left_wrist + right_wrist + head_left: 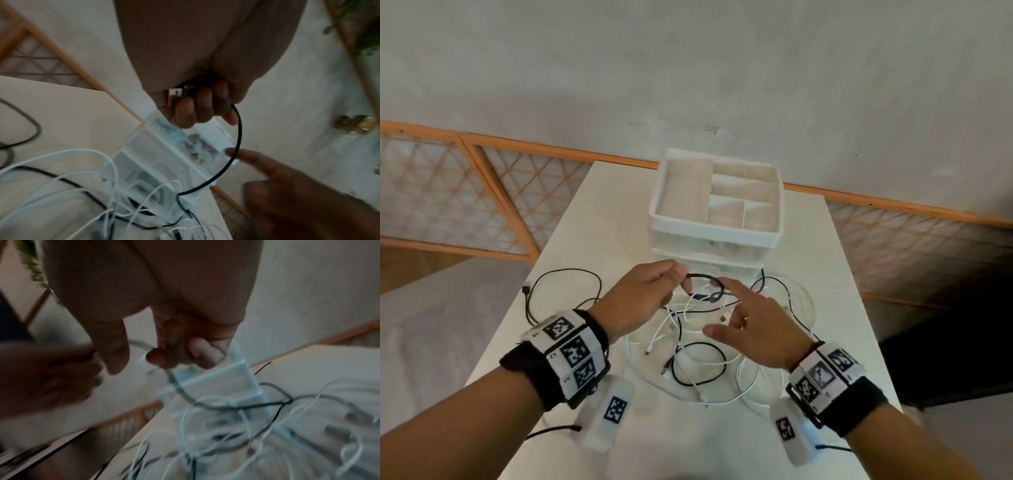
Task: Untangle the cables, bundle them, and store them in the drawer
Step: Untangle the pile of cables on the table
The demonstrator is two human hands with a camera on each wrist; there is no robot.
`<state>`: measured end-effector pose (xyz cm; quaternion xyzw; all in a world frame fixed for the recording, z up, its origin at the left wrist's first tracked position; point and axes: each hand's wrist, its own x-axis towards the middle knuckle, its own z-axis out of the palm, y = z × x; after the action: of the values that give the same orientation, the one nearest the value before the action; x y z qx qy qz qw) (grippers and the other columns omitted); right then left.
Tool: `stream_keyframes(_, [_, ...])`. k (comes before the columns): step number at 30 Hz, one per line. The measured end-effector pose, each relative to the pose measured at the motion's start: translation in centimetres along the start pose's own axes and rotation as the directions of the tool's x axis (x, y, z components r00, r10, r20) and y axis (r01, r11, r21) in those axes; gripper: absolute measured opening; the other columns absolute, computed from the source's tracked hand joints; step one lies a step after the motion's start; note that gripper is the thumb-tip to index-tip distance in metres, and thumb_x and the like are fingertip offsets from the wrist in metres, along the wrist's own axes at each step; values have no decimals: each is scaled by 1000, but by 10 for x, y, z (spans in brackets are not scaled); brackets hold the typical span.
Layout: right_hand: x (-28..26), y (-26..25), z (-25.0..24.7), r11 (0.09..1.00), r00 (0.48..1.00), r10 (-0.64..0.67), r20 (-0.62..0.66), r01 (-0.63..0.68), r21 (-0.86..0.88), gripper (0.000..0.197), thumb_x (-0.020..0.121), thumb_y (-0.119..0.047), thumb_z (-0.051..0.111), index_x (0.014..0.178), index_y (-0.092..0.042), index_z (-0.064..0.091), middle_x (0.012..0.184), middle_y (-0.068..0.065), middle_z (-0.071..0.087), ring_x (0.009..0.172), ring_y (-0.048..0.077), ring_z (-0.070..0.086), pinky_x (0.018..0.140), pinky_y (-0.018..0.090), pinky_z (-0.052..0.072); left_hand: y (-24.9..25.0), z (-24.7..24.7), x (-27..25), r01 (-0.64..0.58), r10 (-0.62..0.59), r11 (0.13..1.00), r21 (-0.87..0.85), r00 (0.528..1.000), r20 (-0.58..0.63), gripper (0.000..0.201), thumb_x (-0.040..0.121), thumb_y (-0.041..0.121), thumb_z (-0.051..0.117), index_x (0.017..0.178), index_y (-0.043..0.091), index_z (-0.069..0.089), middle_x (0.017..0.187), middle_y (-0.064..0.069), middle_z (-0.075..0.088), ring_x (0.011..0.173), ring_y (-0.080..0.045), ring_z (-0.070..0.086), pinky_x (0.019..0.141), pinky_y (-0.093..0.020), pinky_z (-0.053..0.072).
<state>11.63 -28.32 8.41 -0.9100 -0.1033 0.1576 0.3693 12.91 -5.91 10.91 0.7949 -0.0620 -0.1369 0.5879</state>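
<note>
Above the tangle on the white table [808, 240], the left hand [640, 298] pinches the black cable [236, 146]; the right hand [753, 329], fingers loose and empty, should ease its loop free gently.

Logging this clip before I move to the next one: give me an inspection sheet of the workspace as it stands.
Surface: white table, cables spread over its middle.
Job's things: tangle of white cables and black cable; white drawer unit behind them, top tray compartments bare.
Clutter: nothing seen.
Grippers: left hand pinches the black cable, its metal plug inside the curled fingers; right hand has its index finger extended to the lifted loop.
Cables: still knotted; one black loop lies apart at left.
Surroundings: pale wall, orange-framed lattice panels.
</note>
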Motion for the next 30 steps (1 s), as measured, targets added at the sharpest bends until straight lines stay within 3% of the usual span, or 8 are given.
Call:
stream_keyframes(4, [14, 31, 20, 970, 971, 231, -66, -235, -65, 26, 95, -39, 59, 79, -20, 65, 62, -5, 68, 45, 2, 58, 63, 26, 57, 5, -2, -10, -105, 69, 972, 208, 982, 177, 31, 101, 34, 51, 82, 21, 73, 53, 8, 49, 53, -5, 39, 59, -18, 34])
stream_keyframes(6, [19, 51, 9, 958, 903, 279, -327, -283, 36, 9, 92, -32, 62, 91, -28, 69, 83, -12, 74, 60, 11, 67, 77, 35, 59, -10, -6, -15, -65, -47, 893, 445, 971, 235, 28, 100, 30, 49, 82, 26, 70, 62, 17, 61, 58, 1, 52, 61, -15, 36])
stream_keyframes(8, [16, 64, 12, 970, 874, 242, -422, -232, 78, 37, 91, -28, 66, 126, -34, 56, 111, -23, 64, 65, 9, 66, 87, 33, 54, -41, -7, -20, 48, -162, 758, 650, 980, 116, 27, 100, 23, 42, 86, 20, 65, 72, 17, 62, 76, -4, 62, 66, -20, 40])
stream_keyframes(12, [-3, 86, 69, 945, 975, 141, -172, -185, -271, 61, 86, -25, 67, 139, -31, 39, 137, -14, 46, 102, 16, 65, 93, 32, 49, -87, 0, -31, 337, -316, 771, 541, 939, -136, 20, 99, 14, 36, 86, 19, 51, 79, 4, 56, 73, -18, 55, 56, -24, 38])
stream_keyframes(17, [-3, 83, 88, 784, 980, 196, -27, -173, -597, 18, 93, -21, 53, 108, -28, 61, 122, -2, 53, 106, 21, 61, 88, 33, 51, -71, -2, -29, 332, -291, 907, 257, 939, -185, 21, 99, 23, 49, 83, 11, 56, 64, 3, 51, 56, -14, 44, 53, -29, 33])
stream_keyframes(22, [1, 9, 20, 997, 970, -25, -242, 43, 70, 25, 94, 1, 49, 82, -20, 53, 72, 0, 69, 57, 6, 60, 61, 23, 49, -26, -7, -16, 226, -287, 941, -252, 928, -239, 18, 99, 12, 47, 84, 10, 57, 59, 0, 63, 41, -12, 29, 40, -21, 26])
stream_keyframes(25, [-6, -51, -15, 856, 927, -90, -364, 259, 447, 19, 98, 9, 41, 91, -7, 49, 76, 14, 68, 57, 29, 64, 52, 29, 49, -2, 15, -7, 82, -166, 942, -326, 956, -241, 20, 104, 16, 42, 88, 11, 52, 89, -2, 76, 42, -13, 33, 42, -22, 26])
stream_keyframes(30, [-9, -95, -46, 581, 865, 6, -502, 405, 706, 17, 100, 4, 38, 100, -8, 50, 80, 16, 66, 61, 33, 65, 54, 33, 52, 9, 59, 4, -43, 40, 986, -161, 999, -20, 22, 105, 23, 35, 90, 15, 49, 71, -4, 67, 39, -6, 37, 44, -23, 29])
